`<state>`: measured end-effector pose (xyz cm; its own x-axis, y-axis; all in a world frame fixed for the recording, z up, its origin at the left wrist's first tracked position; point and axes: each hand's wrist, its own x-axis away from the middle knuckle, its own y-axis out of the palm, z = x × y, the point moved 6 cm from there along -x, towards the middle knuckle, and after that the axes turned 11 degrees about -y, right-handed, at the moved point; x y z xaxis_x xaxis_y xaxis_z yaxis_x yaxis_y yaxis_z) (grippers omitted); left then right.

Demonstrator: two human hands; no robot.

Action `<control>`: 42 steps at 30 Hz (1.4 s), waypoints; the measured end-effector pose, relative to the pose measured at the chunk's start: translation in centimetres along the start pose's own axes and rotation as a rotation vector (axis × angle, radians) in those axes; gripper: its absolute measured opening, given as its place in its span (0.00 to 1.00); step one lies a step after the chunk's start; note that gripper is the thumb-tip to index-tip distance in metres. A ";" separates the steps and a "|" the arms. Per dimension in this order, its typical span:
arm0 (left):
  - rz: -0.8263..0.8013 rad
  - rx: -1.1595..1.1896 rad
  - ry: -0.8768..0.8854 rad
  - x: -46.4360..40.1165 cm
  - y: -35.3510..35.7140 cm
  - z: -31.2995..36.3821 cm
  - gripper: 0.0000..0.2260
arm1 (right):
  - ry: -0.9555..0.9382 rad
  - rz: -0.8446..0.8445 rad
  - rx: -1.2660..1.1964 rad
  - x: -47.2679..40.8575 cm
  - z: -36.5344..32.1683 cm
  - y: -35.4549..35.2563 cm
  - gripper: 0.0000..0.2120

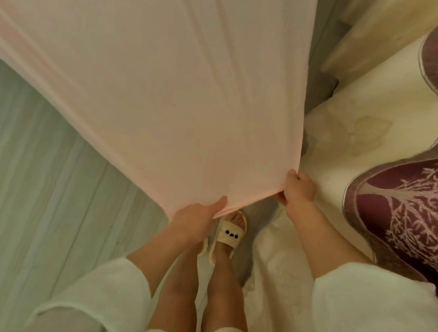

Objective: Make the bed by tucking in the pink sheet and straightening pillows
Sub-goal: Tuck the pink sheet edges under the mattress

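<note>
Floorboards (24, 162) below; pink sheet (141, 66) stretched away lengthwise.

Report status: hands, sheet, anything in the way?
Left hand and right hand both grip the pink sheet edge. Sheet pulled taut, untucked. Curtain crowds the right.

Both arms stretched forward and down, loose white sleeves pushed back to mid-forearm. Left hand (197, 217) at the near edge of the pink sheet (141, 66), thumb laid flat on top of the cloth, other fingers tucked beneath and out of sight, pinching the hem. Right hand (299, 189) farther forward at the sheet's right corner, knuckles up, fingers curled tight round the bunched edge, wrist bent slightly inward. Bare legs straight below the sheet's near edge, feet in pale slippers (229, 233), close together between the two forearms.
</note>
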<state>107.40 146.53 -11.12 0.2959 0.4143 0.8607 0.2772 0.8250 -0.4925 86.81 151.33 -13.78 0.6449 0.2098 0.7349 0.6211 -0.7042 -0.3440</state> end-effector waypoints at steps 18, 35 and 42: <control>-0.093 -0.157 -0.183 -15.8 5.4 -4.8 0.31 | -0.083 -0.188 0.385 -12.1 8.5 9.8 0.20; 0.276 -0.065 -0.084 -5.4 -15.9 -3.6 0.24 | -0.347 -0.358 0.434 0.3 -11.7 10.1 0.20; 0.378 0.026 -0.046 2.8 -27.8 -4.5 0.24 | -0.440 -0.396 0.362 9.6 -23.9 10.1 0.16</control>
<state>104.63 123.00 4.44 0.3311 0.7077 0.6242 0.1325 0.6201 -0.7733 88.67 129.97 3.81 0.4117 0.7138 0.5665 0.9073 -0.2629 -0.3281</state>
